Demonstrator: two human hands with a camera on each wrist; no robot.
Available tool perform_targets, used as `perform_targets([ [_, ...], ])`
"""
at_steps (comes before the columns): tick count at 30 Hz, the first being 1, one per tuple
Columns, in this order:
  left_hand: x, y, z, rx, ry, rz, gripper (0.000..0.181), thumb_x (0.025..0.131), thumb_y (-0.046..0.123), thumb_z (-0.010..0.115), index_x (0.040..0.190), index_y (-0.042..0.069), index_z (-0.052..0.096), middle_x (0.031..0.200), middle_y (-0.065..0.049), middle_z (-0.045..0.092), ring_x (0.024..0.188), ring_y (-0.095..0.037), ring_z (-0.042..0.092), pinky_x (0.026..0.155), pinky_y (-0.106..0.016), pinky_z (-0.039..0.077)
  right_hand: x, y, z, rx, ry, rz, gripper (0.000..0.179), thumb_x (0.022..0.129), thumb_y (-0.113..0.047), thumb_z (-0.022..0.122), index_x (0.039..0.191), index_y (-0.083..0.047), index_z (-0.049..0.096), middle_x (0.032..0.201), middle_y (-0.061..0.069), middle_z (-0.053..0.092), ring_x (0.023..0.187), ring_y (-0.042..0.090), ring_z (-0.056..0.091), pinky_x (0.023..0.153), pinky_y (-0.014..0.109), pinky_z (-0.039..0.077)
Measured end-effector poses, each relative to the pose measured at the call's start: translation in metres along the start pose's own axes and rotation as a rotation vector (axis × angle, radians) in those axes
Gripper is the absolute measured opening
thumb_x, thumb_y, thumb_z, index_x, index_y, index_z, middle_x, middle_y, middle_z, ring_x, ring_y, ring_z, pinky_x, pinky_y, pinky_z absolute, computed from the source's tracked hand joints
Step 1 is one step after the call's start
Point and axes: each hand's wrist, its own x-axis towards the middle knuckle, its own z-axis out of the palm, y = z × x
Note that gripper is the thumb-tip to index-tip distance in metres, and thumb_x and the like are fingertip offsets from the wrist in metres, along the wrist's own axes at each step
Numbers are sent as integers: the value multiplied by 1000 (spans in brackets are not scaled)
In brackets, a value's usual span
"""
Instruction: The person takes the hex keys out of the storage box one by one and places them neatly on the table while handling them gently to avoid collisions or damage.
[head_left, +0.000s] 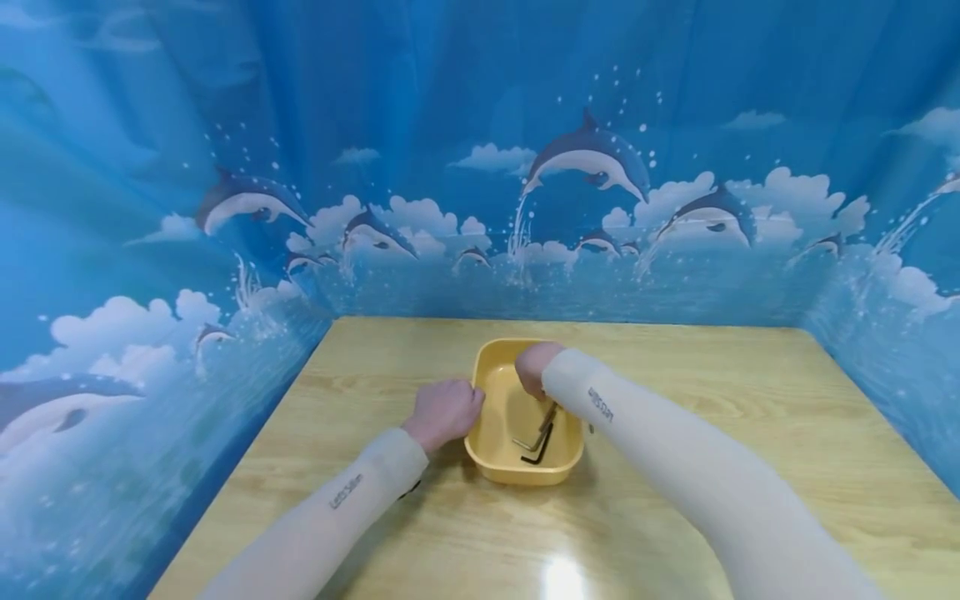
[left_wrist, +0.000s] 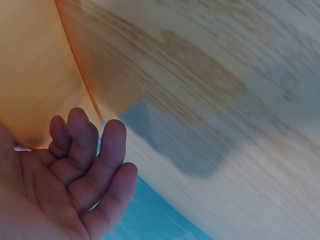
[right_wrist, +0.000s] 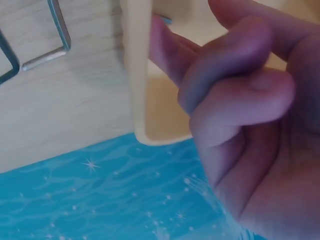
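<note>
A yellow rectangular plastic tray (head_left: 497, 454) stands on the wooden table. My left hand (head_left: 447, 408) grips its left rim; in the left wrist view the curved fingers (left_wrist: 112, 150) lie outside the wall, with the thumb hidden. Deep in the tray's far right part is my right hand (head_left: 532, 367), with fingers curled. A small metal end (right_wrist: 164, 19) shows beside its fingertip; I cannot tell whether the hand holds it. Near the tray's front lie a gold-toned hex key (head_left: 542, 435) and a black hex key (head_left: 542, 450), partly under the right sleeve.
Outside the tray wall, a silvery hex key (right_wrist: 61, 30) and a dark hex key (right_wrist: 9, 60) lie on the table (right_wrist: 75, 110); my right arm mostly hides that spot in the head view. A blue dolphin-print curtain (head_left: 420, 167) borders the table's back and sides.
</note>
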Motion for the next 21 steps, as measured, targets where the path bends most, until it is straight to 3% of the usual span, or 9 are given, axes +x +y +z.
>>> perform_targets([
  [3,2,1,-1,7,3,-4,52,106,34,36,59,16,49,62,-5,54,56,-22,53,52,-41,46,4,0,-3,-20,-27,7,5,88,-7,74,86,-11,73,97,4,68,83,17,60,75,31,55],
  [10,-3,0,1,26,-17,-3,53,106,36,36,59,16,51,64,-5,54,58,-21,54,56,-44,49,10,-3,12,-118,-6,17,13,88,-9,74,80,-16,67,88,0,62,75,15,54,69,28,52],
  [15,-7,0,4,12,-21,-5,53,106,36,35,59,17,50,63,-4,54,58,-21,54,56,-45,49,12,-6,25,35,10,59,17,85,2,69,82,-13,62,84,3,58,71,16,55,61,27,50],
  [21,-2,1,-1,21,-2,3,53,106,36,34,60,16,51,65,-5,55,59,-22,55,57,-45,50,16,0,26,-3,49,5,21,86,2,66,78,-15,59,80,2,56,66,15,50,55,27,46],
])
